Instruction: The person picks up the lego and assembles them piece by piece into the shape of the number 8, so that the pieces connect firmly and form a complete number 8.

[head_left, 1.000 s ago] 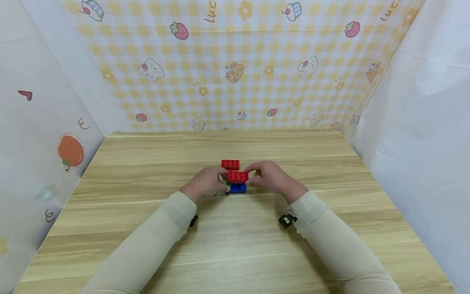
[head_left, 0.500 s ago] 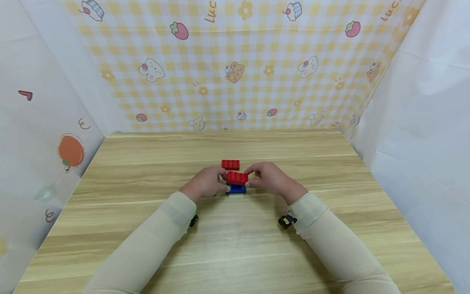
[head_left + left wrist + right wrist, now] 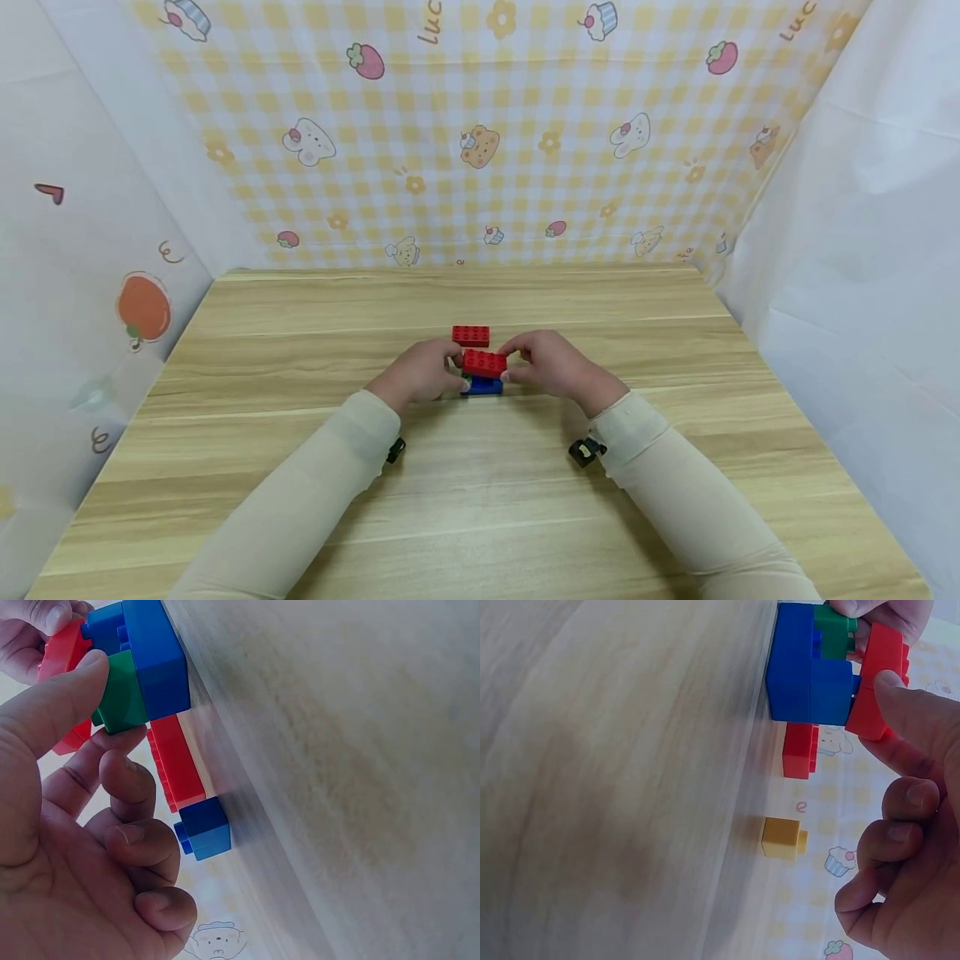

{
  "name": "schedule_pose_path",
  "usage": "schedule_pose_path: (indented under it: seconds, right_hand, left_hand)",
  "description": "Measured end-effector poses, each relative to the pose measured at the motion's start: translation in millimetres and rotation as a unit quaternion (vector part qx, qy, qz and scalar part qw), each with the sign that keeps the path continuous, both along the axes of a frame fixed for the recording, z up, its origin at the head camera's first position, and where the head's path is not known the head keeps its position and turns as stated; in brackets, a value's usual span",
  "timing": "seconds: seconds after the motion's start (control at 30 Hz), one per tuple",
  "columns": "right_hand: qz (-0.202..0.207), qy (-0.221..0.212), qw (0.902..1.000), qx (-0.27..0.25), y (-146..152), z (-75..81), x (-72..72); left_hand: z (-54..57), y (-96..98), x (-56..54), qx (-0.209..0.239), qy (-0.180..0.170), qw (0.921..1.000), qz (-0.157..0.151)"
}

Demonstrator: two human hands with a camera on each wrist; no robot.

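In the head view my left hand (image 3: 423, 373) and right hand (image 3: 551, 362) meet over a small stack of toy bricks. At its base lies a long blue brick (image 3: 790, 667), bearing a green brick (image 3: 124, 694) on the left end and a small blue brick (image 3: 832, 692) on the right. My left thumb and index finger pinch the green brick. With thumb and index finger my right hand holds a red brick (image 3: 484, 363) across the top. It sits tilted, its right end low at the small blue brick's studs and its left end raised off the green one.
Behind the stack, a second red brick (image 3: 470, 336) lies on the wooden table (image 3: 480, 500). Another small blue brick (image 3: 206, 829) stands near its left end in the left wrist view. A yellow brick (image 3: 781, 838) stands farther right in the right wrist view.
Since one second ago the held red brick has tipped slightly, its right end lower, and my right hand has dropped a little. Over the last half second almost nothing moves.
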State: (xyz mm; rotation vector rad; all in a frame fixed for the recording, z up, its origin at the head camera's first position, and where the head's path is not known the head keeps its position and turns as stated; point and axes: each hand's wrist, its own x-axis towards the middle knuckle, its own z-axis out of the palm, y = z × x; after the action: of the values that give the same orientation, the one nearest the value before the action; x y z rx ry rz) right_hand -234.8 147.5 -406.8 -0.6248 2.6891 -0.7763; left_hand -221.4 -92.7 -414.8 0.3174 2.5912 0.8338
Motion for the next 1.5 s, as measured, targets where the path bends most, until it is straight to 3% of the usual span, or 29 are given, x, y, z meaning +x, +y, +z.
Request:
schedule_pose_path:
  seconds: [0.4, 1.2, 1.37, 1.5]
  right_hand:
    - [0.012, 0.027, 0.9993, 0.023, -2, 1.4, -0.1]
    - [0.021, 0.031, 0.9987, 0.036, -4, 6.8, 2.5]
    - [0.025, 0.025, 0.9983, 0.046, -6, 9.3, 3.4]
    - [0.027, 0.028, 0.9979, 0.052, -6, 10.2, 4.3]
  left_hand:
    - [-1.2, 0.0, -1.2, 0.004, 0.0, 1.0, 0.006]
    - [-2.3, 0.5, -1.0, 0.004, 0.0, 0.9999, 0.011]
    - [2.0, -2.3, 3.4, 0.024, -0.007, 0.9995, 0.019]
    - [9.0, -3.7, 7.5, 0.061, 0.008, 0.998, 0.017]
